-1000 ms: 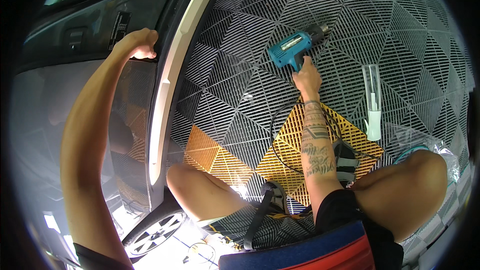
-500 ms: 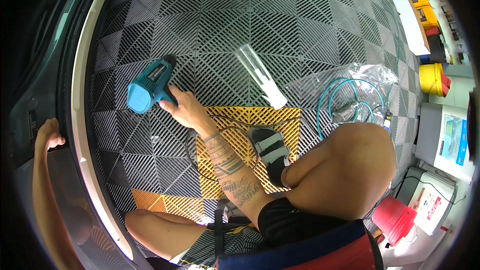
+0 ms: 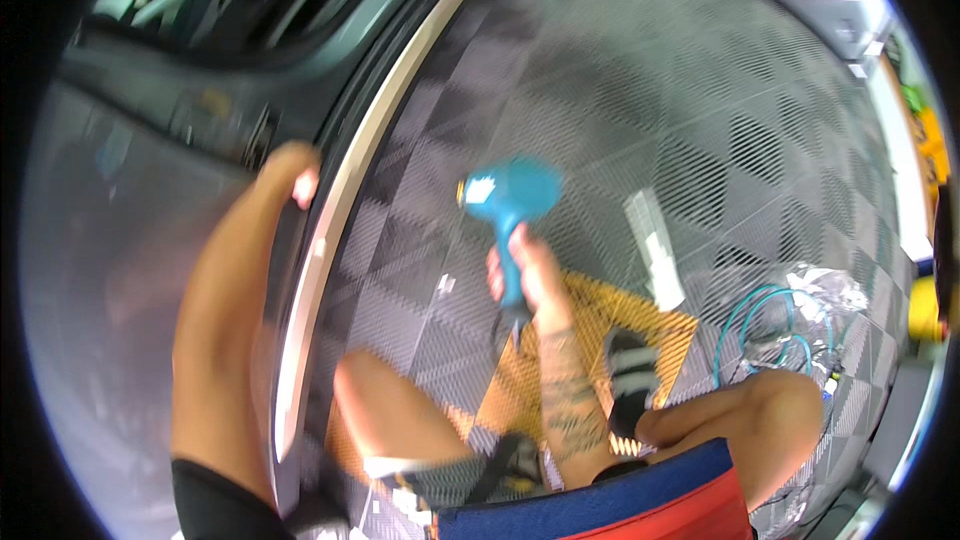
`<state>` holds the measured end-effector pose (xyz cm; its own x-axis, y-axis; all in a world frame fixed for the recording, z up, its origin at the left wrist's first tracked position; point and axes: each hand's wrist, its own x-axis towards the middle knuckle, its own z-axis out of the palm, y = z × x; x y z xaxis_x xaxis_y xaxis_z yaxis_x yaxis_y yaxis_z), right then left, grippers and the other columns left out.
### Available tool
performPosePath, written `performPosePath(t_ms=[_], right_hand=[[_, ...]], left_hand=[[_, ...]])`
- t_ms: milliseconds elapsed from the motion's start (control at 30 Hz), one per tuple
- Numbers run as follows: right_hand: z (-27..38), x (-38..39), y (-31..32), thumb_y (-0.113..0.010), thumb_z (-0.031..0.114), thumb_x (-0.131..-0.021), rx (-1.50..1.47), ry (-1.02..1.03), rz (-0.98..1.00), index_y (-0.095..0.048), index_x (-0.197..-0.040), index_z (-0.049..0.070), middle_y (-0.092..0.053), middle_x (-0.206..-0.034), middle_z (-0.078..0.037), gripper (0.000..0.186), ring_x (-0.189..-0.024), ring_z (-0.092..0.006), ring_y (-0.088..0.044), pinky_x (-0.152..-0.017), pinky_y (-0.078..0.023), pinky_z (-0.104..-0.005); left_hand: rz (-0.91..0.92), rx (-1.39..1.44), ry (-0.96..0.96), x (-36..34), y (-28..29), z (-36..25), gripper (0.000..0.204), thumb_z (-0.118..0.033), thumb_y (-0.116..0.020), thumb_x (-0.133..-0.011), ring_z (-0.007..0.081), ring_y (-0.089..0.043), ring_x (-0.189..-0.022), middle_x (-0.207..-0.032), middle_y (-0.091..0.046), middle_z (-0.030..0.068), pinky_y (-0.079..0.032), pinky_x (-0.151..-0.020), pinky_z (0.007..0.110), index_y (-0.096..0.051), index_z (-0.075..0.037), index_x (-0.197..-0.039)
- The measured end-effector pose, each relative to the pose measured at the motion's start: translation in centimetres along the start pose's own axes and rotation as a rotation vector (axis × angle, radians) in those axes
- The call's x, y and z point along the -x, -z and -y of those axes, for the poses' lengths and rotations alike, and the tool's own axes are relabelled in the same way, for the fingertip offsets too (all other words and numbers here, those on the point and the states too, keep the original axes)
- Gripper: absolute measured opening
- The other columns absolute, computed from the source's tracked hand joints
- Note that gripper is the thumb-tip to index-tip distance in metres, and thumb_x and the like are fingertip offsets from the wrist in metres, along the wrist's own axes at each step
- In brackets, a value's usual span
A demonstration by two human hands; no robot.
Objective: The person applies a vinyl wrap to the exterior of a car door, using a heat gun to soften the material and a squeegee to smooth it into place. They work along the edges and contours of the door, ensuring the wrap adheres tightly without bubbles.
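My right hand [image 3: 535, 265] is wrapped around the handle of a teal heat gun [image 3: 515, 188], held above the floor. Its short nozzle points left toward the car, and a cord runs down from the handle's lower end. At the left, my left hand [image 3: 288, 172] rests against the dark car panel [image 3: 140, 190], close to the pale edge strip [image 3: 345, 175]. The fingers there look curled in; motion blur and the hand itself hide what they hold, if anything.
Grey and yellow grid tiles cover the floor [image 3: 600, 140]. Right of the heat gun lies a clear tube with a white end [image 3: 655, 255]. Further right are a coiled teal hose [image 3: 735, 325] and crumpled clear plastic [image 3: 830, 288]. My bent knees [image 3: 785, 395] flank my right arm.
The view has swung left, so the car fills more of it. My right hand has turned the heat gun, whose nozzle now points left. My left hand stays at the panel's edge.
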<state>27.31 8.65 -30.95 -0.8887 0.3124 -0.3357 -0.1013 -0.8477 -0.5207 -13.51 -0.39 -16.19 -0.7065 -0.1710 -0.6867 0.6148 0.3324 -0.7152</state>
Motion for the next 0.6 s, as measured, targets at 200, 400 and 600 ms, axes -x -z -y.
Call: performPosePath(t_ms=[200,400,600], right_hand=[[-1.1,-0.2,-1.3,-0.035,0.057,-0.093,-0.647,-0.020,0.651,-0.031,-0.139,0.004,-0.046,-0.087,-0.009,0.070,-0.067,-0.0144,-0.048,-0.052,-0.046,-0.0248],[-2.8,-0.1,-6.3,-0.043,0.059,-0.089,-0.746,-0.201,0.678,-0.042,-0.129,0.008,-0.051,-0.082,-0.008,0.064,-0.062,-0.0146,-0.051,-0.050,-0.047,-0.0256],[-4.3,-0.9,-7.9,-0.038,0.058,-0.092,-0.787,-0.167,0.757,-0.040,-0.131,0.006,-0.050,-0.084,-0.010,0.065,-0.062,-0.0140,-0.053,-0.050,-0.050,-0.0245]], left_hand=[[-0.372,-0.256,-0.100,6.7,1.1,-2.8,0.049,-0.046,-0.067,-0.079,0.0295,-0.063,-0.083,-0.091,-0.067,0.0145,-0.050,-0.076,0.043,-0.069,0.001,-0.094],[-0.417,-0.175,-0.080,9.6,0.0,-3.0,0.052,-0.043,-0.072,-0.076,0.0337,-0.063,-0.092,-0.101,-0.066,0.0157,-0.051,-0.079,0.042,-0.066,0.001,-0.104],[-0.568,-0.074,-0.101,11.7,-0.3,-4.0,0.046,-0.035,-0.074,-0.076,0.0322,-0.064,-0.089,-0.095,-0.066,0.0161,-0.052,-0.074,0.039,-0.063,0.003,-0.099]])
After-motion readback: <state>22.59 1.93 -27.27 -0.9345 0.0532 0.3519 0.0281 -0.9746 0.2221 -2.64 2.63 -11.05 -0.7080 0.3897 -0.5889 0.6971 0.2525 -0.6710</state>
